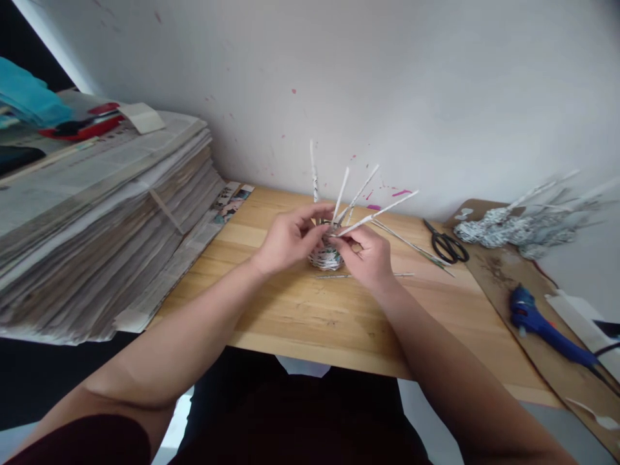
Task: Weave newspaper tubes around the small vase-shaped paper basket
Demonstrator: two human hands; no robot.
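Paper basket [326, 259]: small, woven from rolled printed strips, upright on the wooden surface [300, 313] between both hands; the fingers cover much of its rim.
Left hand [294, 236]: curled against the rim's left side; the contact is hidden, so I cannot tell whether its fingers are clamped on the weave or only resting there.
Right hand [369, 255]: thumb and forefinger look closed on the long strip [390, 210] beside the rim, its free end slanting up and away to the right.
Uprights [314, 169]: a few rise above the rim, leaning at different angles; they would probably space best if straightened as each is passed.
Weaving hold: judged from this pose, the left fingers should brace the upright just where the strip bends, so the wall does not twist.
Tension: a steady, moderate pull seems right; too hard could draw the rim inward or crease the paper, too slack could leave gaps.
Each row: best pressed down snugly against the one below.
Loose strips [411, 242]: lying just right of the basket, near the black scissors [448, 247], within easy reach.
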